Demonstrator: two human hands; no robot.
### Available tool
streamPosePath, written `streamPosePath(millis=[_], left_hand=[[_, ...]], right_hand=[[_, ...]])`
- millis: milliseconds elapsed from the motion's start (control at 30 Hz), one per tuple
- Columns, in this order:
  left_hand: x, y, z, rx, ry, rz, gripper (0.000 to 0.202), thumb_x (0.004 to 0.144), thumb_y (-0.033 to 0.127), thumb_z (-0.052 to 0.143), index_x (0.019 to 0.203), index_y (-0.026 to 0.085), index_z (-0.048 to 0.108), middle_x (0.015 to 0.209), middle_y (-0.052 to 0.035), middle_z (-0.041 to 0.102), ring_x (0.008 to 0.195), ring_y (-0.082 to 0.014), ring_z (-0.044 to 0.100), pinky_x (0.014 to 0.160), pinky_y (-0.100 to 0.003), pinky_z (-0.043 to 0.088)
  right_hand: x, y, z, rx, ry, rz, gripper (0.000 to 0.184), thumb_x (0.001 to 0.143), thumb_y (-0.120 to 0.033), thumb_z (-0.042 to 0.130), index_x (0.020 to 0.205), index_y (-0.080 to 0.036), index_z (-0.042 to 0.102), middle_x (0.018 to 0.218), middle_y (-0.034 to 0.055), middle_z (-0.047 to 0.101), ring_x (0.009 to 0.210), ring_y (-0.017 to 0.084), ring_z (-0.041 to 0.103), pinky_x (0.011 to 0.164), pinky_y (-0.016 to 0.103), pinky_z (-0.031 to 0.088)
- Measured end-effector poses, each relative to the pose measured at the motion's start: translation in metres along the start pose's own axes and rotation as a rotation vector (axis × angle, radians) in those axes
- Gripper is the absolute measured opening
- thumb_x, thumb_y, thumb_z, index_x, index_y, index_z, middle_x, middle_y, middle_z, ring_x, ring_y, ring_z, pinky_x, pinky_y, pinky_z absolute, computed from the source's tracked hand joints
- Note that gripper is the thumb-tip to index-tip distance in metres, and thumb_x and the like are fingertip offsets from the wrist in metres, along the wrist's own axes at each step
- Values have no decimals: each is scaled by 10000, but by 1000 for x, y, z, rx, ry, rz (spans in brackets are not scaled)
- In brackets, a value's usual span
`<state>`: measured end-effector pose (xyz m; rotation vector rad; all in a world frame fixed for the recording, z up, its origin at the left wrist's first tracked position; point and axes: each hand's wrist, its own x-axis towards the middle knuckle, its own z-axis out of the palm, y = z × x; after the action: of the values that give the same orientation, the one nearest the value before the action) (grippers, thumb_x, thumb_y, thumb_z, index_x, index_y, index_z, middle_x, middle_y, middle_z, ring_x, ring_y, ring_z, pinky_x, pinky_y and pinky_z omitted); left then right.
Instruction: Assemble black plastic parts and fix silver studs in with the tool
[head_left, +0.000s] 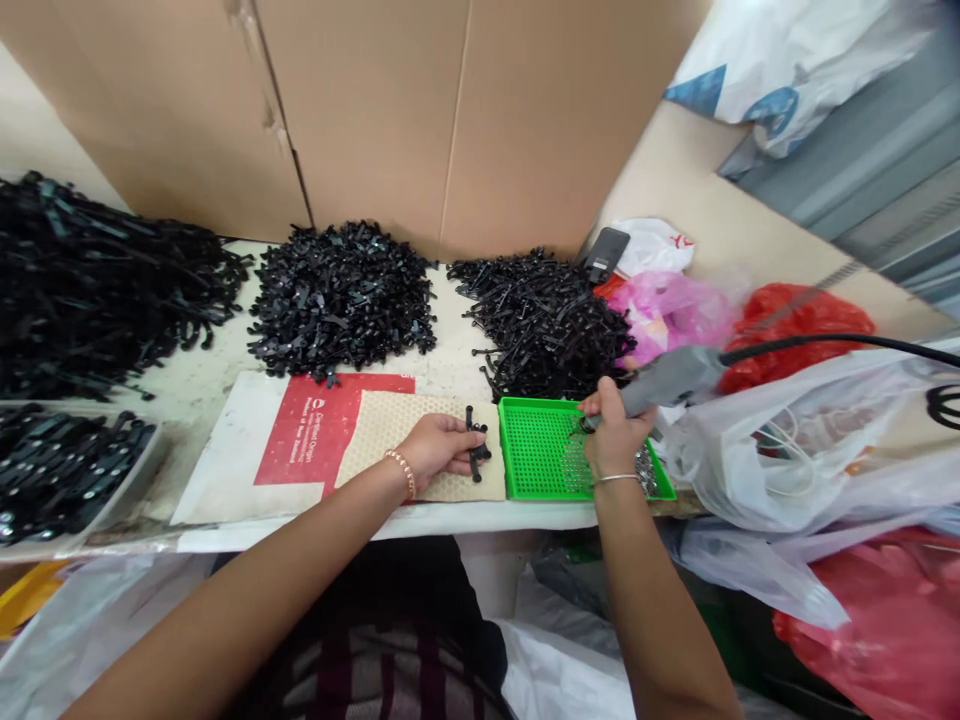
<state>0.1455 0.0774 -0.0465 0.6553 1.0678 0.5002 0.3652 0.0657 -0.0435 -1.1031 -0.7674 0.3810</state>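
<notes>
My left hand (441,447) is closed on small black plastic parts (475,462), pinching them over a beige textured mat (382,440). Wrapped in my right hand (616,428) is a grey corded electric screwdriver (675,378), its tip pointing down and left over a green perforated tray (536,490). Small silvery pieces, too small to name surely, lie at the right end of that tray (645,470). The screwdriver's black cable (832,342) runs off to the right.
Behind my hands are black part heaps (345,300), (544,320) and a larger pile (97,280). A bin (142,470) of black parts stands left. Plastic bags (795,430) crowd the right, near a phone (606,255). Cardboard (450,120) walls the back.
</notes>
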Motion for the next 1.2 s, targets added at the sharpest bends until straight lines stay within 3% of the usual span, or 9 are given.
streamPosePath(millis=[100, 233, 433, 1200], left_hand=[[2, -1, 0, 7, -30, 5, 181, 700, 137, 779, 692, 90, 604, 666, -89, 687, 573, -144, 658, 510, -216, 554], [2, 0, 0, 26, -18, 10, 134, 734, 107, 739, 691, 83, 614, 675, -86, 687, 554, -129, 646, 501, -206, 542], [0, 1, 2, 30, -17, 35, 155, 764, 66, 692, 659, 88, 580, 613, -47, 649, 510, -107, 610, 481, -201, 531], [7, -7, -1, 17, -48, 75, 226, 704, 180, 783, 663, 98, 576, 624, -45, 646, 534, -109, 610, 499, -205, 539]], right_hand=[[-10, -22, 13, 161, 21, 23, 440, 674, -373, 773, 1003, -208, 530, 457, -118, 399, 395, 88, 351, 467, 211, 409], [-44, -50, 40, 325, -157, 152, 362, 730, -362, 718, 1011, -225, 536, 461, -121, 345, 396, 83, 318, 463, 194, 388], [-78, -50, 72, 322, -304, 271, 315, 743, -344, 689, 994, -240, 531, 458, -116, 337, 395, 83, 307, 467, 206, 373], [-81, -35, 73, 303, -316, 255, 313, 760, -359, 702, 974, -226, 516, 466, -116, 340, 397, 79, 312, 464, 203, 369]])
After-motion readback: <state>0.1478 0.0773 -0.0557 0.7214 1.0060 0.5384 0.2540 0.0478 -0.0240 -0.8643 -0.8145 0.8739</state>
